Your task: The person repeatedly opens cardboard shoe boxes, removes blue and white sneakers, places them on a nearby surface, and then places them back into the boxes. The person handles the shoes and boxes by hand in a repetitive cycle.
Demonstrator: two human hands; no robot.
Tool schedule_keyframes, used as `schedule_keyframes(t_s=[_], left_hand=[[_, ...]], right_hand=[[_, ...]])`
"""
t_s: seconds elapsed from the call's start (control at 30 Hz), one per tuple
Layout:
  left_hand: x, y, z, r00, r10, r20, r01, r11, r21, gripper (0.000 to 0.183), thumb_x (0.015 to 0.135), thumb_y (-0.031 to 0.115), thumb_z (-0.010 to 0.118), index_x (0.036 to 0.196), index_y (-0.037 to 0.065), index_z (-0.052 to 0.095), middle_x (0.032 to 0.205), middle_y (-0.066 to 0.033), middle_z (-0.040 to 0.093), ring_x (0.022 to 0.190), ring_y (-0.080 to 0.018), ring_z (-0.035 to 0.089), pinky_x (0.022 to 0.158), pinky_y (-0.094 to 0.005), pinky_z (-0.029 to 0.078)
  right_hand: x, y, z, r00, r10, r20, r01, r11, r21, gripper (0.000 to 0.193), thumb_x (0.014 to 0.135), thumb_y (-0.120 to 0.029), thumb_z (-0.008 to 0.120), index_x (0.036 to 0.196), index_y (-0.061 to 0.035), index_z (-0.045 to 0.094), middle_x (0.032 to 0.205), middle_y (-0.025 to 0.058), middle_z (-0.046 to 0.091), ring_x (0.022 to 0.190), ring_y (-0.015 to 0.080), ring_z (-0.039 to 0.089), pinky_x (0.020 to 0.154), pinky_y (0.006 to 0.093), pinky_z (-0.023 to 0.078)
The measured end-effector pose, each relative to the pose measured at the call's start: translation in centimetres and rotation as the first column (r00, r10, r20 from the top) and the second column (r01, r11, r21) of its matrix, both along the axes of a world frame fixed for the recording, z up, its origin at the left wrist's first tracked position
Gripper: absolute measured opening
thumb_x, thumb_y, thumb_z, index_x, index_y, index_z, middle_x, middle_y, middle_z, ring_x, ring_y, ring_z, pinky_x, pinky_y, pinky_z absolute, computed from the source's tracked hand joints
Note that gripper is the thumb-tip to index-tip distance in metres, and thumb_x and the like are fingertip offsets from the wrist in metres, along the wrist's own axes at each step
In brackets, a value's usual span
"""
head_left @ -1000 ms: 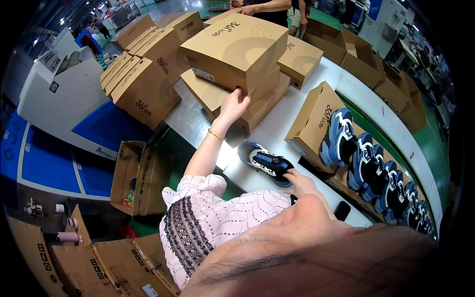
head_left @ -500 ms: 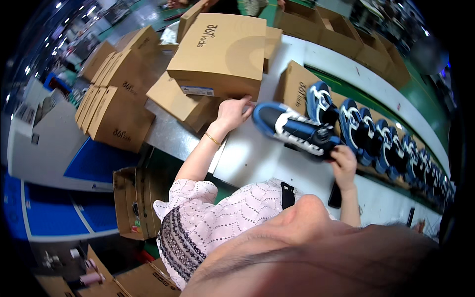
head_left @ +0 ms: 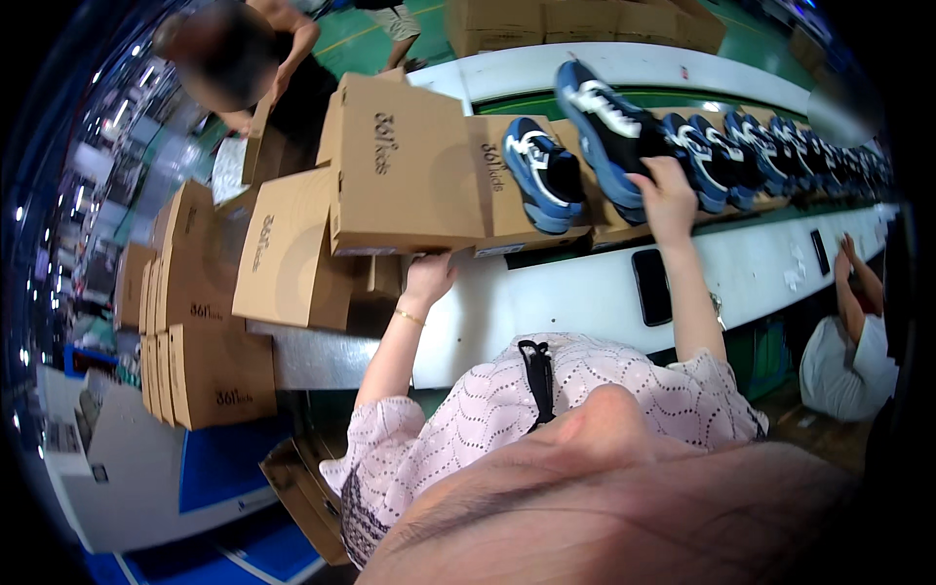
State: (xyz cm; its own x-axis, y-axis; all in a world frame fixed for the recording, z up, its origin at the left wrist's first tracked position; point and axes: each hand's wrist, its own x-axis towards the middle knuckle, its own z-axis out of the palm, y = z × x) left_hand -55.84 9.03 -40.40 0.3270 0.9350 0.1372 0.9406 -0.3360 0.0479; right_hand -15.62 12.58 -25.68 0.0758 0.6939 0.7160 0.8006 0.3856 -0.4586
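My right hand [head_left: 668, 200] grips a black, blue and white sneaker [head_left: 606, 122] by its heel end, its toe pointing away from me. It is in the row of shoes, right of another such sneaker [head_left: 542, 174] that rests on a brown shoebox [head_left: 495, 200]. My left hand [head_left: 429, 279] has its fingers closed at the near lower edge of a tilted brown shoebox [head_left: 405, 166]; the box hides part of the fingertips. That box overlaps another brown shoebox [head_left: 292, 249] to its left.
More sneakers [head_left: 751, 156] line the white conveyor [head_left: 585, 292] to the right. A black phone [head_left: 651, 288] lies near my right forearm. Stacked shoeboxes [head_left: 219, 375] stand at the left. One person [head_left: 292, 39] is at the far left, another [head_left: 848, 341] at the right.
My right hand has carried the sneaker away from me to the row and turned its toe outward. The view has swung to the right. My left hand stays at the shoebox.
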Motion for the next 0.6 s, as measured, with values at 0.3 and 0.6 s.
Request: schedule_keyframes(t_s=[0.3,0.6], left_hand=[[0.7,-2.9,-3.9,0.92,0.327,0.218,-0.239,0.906,-0.349,0.068,0.08,0.023,0.059,0.134,-0.001,0.025,0.096,-0.0161,0.065,0.088,-0.0361,0.061,0.076,-0.0426,0.049],[-0.2,-2.2,-5.1,0.952,0.242,0.188,-0.174,0.931,-0.319,0.071,0.079,0.021,0.061,0.134,-0.003,0.024,0.103,-0.0189,0.061,0.091,-0.0356,0.06,0.077,-0.0417,0.049]], right_hand=[[-3.7,3.7,-5.5,0.979,0.178,0.095,-0.165,0.978,-0.131,0.014,0.076,-0.018,0.066,0.084,-0.0078,0.06,0.087,0.0078,0.057,0.075,0.0318,0.059,0.06,0.0403,0.048],[-2.8,0.6,-12.1,0.992,0.122,0.008,-0.115,0.953,-0.281,0.027,0.081,-0.014,0.061,0.104,-0.0062,0.05,0.107,0.0118,0.047,0.081,0.0342,0.058,0.067,0.043,0.047]])
